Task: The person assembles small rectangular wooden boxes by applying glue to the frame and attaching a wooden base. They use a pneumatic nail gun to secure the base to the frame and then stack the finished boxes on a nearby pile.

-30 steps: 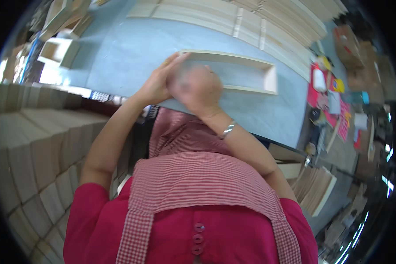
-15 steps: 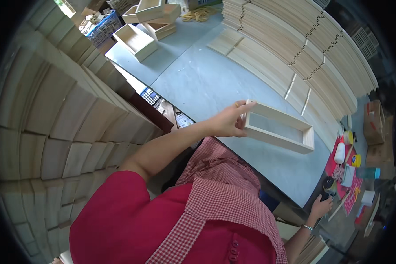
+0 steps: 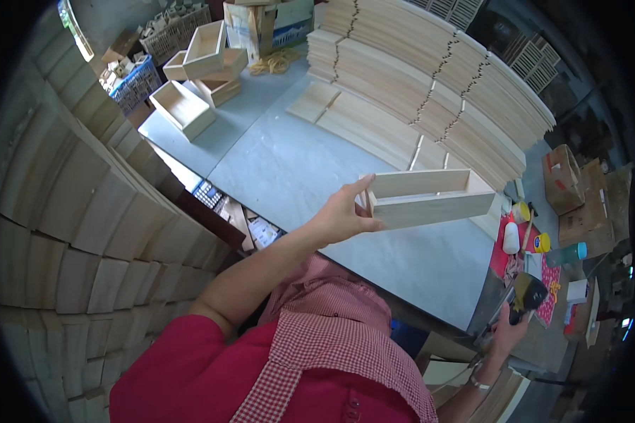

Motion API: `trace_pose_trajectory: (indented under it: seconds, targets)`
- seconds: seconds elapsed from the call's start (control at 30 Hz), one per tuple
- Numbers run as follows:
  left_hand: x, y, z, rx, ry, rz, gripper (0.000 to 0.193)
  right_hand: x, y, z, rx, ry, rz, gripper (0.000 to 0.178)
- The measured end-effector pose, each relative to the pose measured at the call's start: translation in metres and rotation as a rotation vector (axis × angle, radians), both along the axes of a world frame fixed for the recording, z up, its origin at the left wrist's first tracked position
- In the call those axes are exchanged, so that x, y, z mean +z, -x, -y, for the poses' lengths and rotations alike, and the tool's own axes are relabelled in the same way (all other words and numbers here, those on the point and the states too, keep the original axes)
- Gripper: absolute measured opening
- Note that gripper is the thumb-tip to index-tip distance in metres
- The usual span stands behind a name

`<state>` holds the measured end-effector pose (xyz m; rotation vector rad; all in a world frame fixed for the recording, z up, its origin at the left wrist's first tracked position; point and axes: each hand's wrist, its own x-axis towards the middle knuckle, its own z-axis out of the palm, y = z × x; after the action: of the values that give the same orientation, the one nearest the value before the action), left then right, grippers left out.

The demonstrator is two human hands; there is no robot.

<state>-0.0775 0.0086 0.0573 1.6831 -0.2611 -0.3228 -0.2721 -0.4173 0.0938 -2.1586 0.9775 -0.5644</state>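
Observation:
My left hand (image 3: 347, 215) grips the near short end of a long, narrow pale-wood frame (image 3: 430, 209), thumb on the top edge and fingers below. The frame has four walls and an open middle. It is held tilted above the grey table (image 3: 296, 158). At the right, my right hand (image 3: 509, 330) is closed round the handle of a nail gun (image 3: 528, 295) with a dark, yellowish rounded head. The nail gun is raised beside the table's right end, apart from the frame. Part of its body is hidden by my fingers.
Stacks of slotted wooden boards (image 3: 402, 70) line the table's far side. Several small wooden boxes (image 3: 183, 109) stand at the far left, near rubber bands (image 3: 274, 62). Wooden pieces (image 3: 63, 211) are piled high on the left. Bottles, jars and a teal cup (image 3: 568, 254) sit at right.
My right hand has lifted the nail gun from among the things at the right. The frame has tilted in my left hand, so its near long side shows more. The view has shifted.

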Motion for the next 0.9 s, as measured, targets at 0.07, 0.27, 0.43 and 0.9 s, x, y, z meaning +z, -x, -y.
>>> trace_pose_trajectory:
  seconds: [0.07,0.27,0.43,0.9]
  targets:
    - [0.011,-0.002,0.009,-0.031,0.024,0.014,0.100,-0.003,0.019,-0.036,0.050,0.036,0.258,0.041]
    - [0.030,0.005,0.022,-0.049,-0.038,0.083,0.098,-0.013,0.023,-0.179,0.177,-0.016,0.111,0.031]
    - [0.043,0.016,0.017,-0.064,-0.099,0.089,0.099,-0.002,0.012,-0.213,0.639,-0.093,0.234,0.022]
    - [0.042,0.023,0.022,-0.079,-0.154,0.096,0.095,-0.001,0.006,-0.218,0.707,0.045,0.167,0.021]
